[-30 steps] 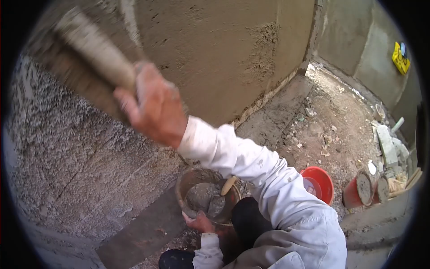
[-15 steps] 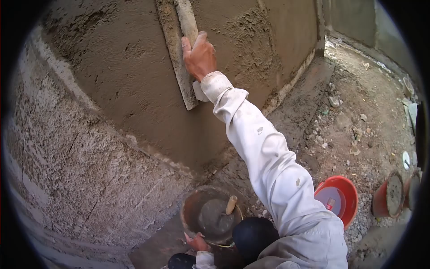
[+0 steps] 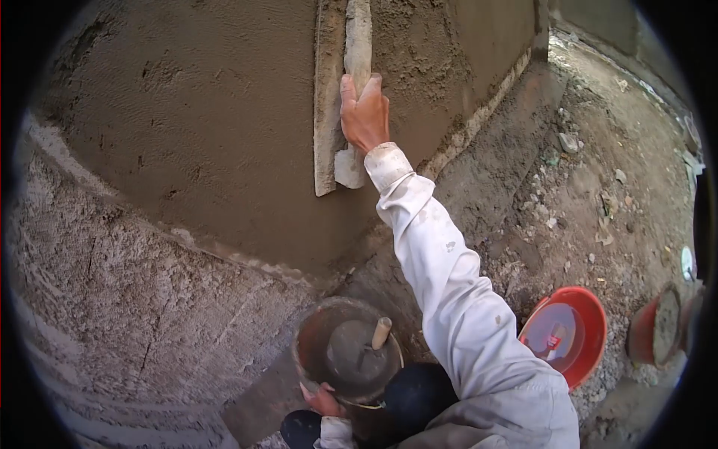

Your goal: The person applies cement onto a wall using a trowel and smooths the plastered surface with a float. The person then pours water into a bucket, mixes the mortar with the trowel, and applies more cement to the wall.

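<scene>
My right hand [image 3: 365, 114] is closed around the handle of a long plastering float [image 3: 327, 112], its blade lying along the wet mortar wall [image 3: 224, 135]. The float stands nearly upright in the head view, its lower end above the wall's bottom edge. Low in the view, my left hand [image 3: 323, 402] grips the rim of a bucket [image 3: 303, 340], with fingers on either side of it; part of the grip is hidden. Inside the bucket lies grey mortar and a trowel with a wooden handle [image 3: 382, 333].
A red basin [image 3: 594, 352] of water, with a red-handled item in it, stands to the right. Beyond it are mortar-filled buckets [image 3: 647, 329]. Rubble covers the ground [image 3: 591, 202] on the right. A rough ledge [image 3: 149, 299] slopes along the left, below the wall.
My right hand has moved the float to the right across the wall, and it has turned from a slant to nearly upright. My left hand stays at the bucket rim. The view has shifted slightly.
</scene>
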{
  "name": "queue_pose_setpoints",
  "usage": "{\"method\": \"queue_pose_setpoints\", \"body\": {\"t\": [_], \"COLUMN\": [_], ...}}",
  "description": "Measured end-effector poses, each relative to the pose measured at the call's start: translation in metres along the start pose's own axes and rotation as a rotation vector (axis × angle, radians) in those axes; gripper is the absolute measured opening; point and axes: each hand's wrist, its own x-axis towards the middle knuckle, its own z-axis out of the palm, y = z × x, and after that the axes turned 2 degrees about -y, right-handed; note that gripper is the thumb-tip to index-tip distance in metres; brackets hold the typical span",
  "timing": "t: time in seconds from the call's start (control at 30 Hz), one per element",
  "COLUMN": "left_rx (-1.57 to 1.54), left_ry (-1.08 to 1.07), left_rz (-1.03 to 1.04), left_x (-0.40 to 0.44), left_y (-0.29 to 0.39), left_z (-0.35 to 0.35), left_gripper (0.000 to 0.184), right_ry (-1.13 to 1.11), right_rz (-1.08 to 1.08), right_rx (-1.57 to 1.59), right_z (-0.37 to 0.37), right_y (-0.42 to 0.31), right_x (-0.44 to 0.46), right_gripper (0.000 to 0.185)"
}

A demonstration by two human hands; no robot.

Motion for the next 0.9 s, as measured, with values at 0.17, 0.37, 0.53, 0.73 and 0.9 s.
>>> {"method": "queue_pose_setpoints", "body": {"t": [0.17, 0.37, 0.53, 0.73, 0.9], "left_rx": [0.006, -0.112, -0.058, 0.013, 0.148], "left_ry": [-0.071, -0.075, 0.009, -0.056, -0.045], "left_rz": [-0.034, -0.083, -0.105, -0.057, 0.062], "left_x": [-0.021, -0.003, 0.010, 0.011, 0.024], "left_y": [0.042, 0.009, -0.018, -0.013, -0.036], "left_z": [0.019, -0.002, -0.019, -0.021, -0.030], "left_gripper": [0.090, 0.092, 0.092, 0.090, 0.082], "right_ry": [0.021, 0.034, 0.034, 0.027, 0.007], "right_rz": [0.103, 0.199, 0.239, 0.468, 0.729], "right_rx": [0.006, -0.006, 0.088, 0.129, 0.396], "right_z": [-0.009, -0.005, -0.011, -0.003, 0.000], "right_y": [0.025, 0.092, 0.099, 0.148, 0.200], "right_x": [-0.031, -0.059, -0.084, -0.131, -0.239], "right_gripper": [0.046, 0.047, 0.048, 0.051, 0.051]}}
